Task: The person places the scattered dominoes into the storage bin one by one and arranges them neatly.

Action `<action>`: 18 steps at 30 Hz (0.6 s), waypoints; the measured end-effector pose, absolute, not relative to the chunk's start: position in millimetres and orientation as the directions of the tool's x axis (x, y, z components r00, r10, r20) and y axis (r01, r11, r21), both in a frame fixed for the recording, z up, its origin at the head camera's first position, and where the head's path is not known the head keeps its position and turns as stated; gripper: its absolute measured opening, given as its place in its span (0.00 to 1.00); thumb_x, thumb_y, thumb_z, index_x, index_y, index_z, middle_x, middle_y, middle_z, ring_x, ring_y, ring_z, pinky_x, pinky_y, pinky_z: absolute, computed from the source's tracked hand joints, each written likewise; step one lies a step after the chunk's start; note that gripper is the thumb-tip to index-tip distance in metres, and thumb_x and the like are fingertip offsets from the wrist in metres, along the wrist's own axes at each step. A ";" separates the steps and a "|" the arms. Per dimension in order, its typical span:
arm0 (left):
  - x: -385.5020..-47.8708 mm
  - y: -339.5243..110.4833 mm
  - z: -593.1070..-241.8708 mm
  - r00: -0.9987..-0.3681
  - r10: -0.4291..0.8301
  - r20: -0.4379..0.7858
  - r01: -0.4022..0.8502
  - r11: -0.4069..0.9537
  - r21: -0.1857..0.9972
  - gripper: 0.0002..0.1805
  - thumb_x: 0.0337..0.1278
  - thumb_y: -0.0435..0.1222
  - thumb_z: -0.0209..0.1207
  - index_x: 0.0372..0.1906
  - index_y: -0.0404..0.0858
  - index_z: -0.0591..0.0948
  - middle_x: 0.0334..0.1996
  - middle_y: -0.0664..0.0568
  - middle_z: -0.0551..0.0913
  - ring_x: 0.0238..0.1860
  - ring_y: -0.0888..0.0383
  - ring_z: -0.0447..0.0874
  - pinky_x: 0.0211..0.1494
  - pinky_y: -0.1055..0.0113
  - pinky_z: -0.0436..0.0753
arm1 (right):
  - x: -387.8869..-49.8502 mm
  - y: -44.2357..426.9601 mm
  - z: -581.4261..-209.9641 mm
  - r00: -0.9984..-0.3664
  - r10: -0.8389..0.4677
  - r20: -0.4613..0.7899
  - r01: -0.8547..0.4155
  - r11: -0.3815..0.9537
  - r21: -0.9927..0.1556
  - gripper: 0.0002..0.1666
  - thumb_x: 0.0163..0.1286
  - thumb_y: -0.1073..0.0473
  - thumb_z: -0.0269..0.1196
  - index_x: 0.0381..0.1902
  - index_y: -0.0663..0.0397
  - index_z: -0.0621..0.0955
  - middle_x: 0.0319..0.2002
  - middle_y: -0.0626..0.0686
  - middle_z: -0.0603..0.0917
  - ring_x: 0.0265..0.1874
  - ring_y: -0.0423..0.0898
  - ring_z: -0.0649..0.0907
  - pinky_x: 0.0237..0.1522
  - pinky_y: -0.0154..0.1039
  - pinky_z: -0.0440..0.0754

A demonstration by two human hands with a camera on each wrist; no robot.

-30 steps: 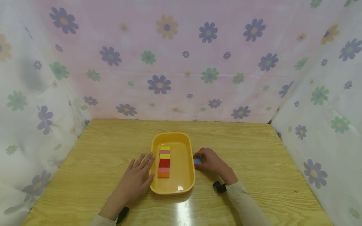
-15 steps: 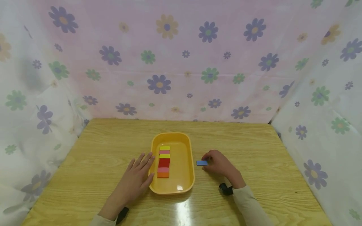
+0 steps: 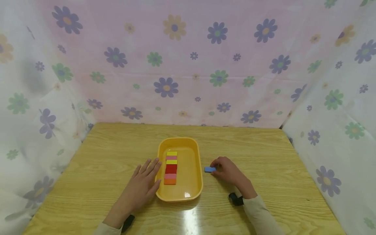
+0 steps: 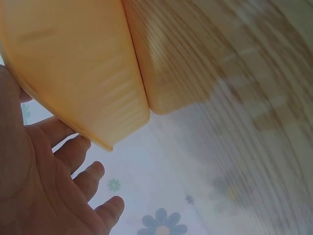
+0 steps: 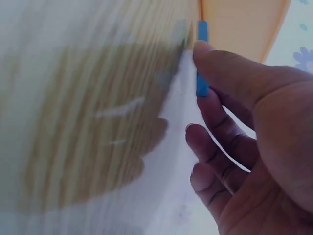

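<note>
My right hand (image 3: 229,170) pinches a small flat blue block (image 3: 209,169) between thumb and fingers, just right of the tray. Seen from the right wrist, the blue block (image 5: 202,58) is thin and held edge-on close above the table, apart from the tray wall. My left hand (image 3: 144,186) lies with spread fingers against the left rim of the yellow tray (image 3: 194,195). From the left wrist, its fingers (image 4: 73,152) touch the rim from outside. Inside the tray, a column of flat blocks runs along the left side: yellow, pink, yellow, red (image 3: 171,168), pink and orange (image 3: 170,181).
The wooden table (image 3: 258,147) extends around the tray on all sides. A flowered curtain (image 3: 188,65) closes off the back, left and right. Dark wrist cameras sit under both wrists, the right one (image 3: 236,199) close to the table.
The right hand has moved right, away from the tray's right rim, with the blue block in its fingers. The block now shows more plainly. The left hand and the tray stay put.
</note>
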State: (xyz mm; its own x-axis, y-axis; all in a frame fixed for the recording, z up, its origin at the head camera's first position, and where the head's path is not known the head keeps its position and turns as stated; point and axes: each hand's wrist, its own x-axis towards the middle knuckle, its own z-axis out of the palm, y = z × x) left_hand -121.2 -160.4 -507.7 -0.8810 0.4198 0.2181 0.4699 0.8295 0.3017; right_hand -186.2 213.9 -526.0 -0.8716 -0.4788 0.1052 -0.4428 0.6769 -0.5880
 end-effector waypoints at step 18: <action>-119.0 -159.5 -506.4 -0.886 0.412 0.213 0.461 0.830 0.314 0.34 0.74 0.45 0.56 0.78 0.39 0.64 0.79 0.48 0.60 0.79 0.41 0.56 0.77 0.34 0.56 | -153.3 206.9 -522.0 -0.959 -0.126 0.255 -0.285 0.440 -0.852 0.13 0.66 0.69 0.69 0.48 0.61 0.84 0.43 0.57 0.84 0.42 0.48 0.85 0.44 0.35 0.88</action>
State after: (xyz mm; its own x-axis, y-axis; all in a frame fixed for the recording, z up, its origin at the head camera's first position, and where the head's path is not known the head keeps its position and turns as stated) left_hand -119.0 -159.5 -506.4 -0.8860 0.4117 0.2133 0.4612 0.8300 0.3137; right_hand -153.3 206.9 -522.0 -0.9586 -0.1258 0.2553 -0.2846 0.4402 -0.8516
